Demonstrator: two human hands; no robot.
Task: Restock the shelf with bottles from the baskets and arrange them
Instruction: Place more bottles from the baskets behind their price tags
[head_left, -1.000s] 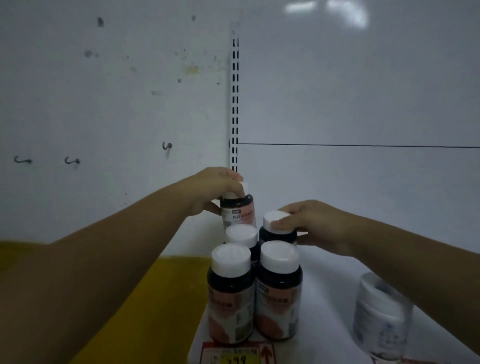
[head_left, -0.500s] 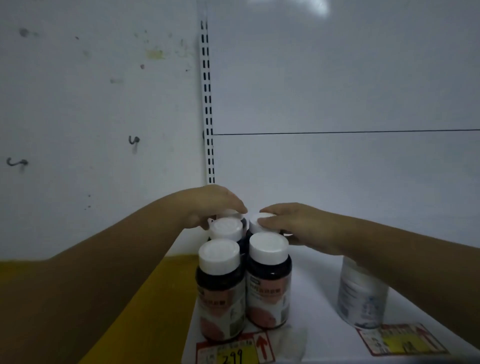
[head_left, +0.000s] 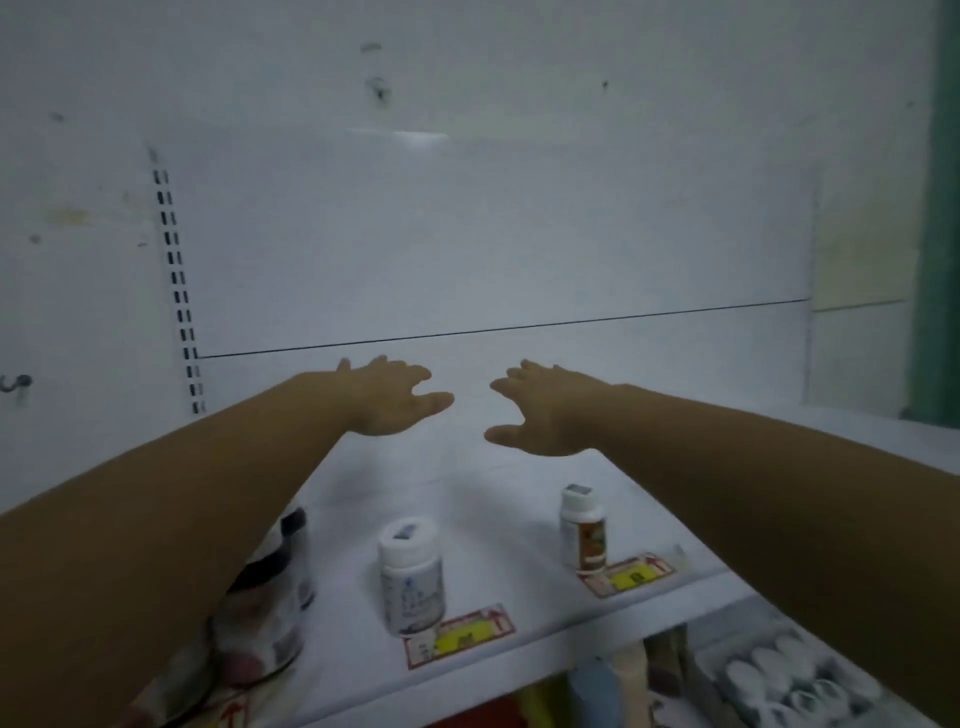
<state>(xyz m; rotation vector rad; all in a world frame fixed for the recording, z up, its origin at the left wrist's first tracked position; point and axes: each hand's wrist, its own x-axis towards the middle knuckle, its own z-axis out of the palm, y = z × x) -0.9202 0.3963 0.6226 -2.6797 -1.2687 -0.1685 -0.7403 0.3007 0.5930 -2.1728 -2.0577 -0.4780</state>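
Note:
My left hand (head_left: 387, 397) and my right hand (head_left: 543, 413) hover with fingers spread above the white shelf (head_left: 483, 499), near its back, and hold nothing. A dark bottle with a pale label (head_left: 278, 582) stands at the front left, mostly hidden behind my left forearm. In front of the gap between my arms stands a white bottle (head_left: 410, 582), by a price tag. Further right is a small white-capped bottle with a brown label (head_left: 584, 527).
Red and yellow price tags (head_left: 460, 636) (head_left: 631, 574) lie along the shelf's front edge. A slotted upright (head_left: 176, 280) runs up the back panel at left. Below the shelf at lower right, several white-capped bottles (head_left: 784, 680) sit in a container.
Both hands have let go of the dark bottles' caps and lifted away to the right with fingers spread. The view has swung right, so the dark bottle group now sits at the far left.

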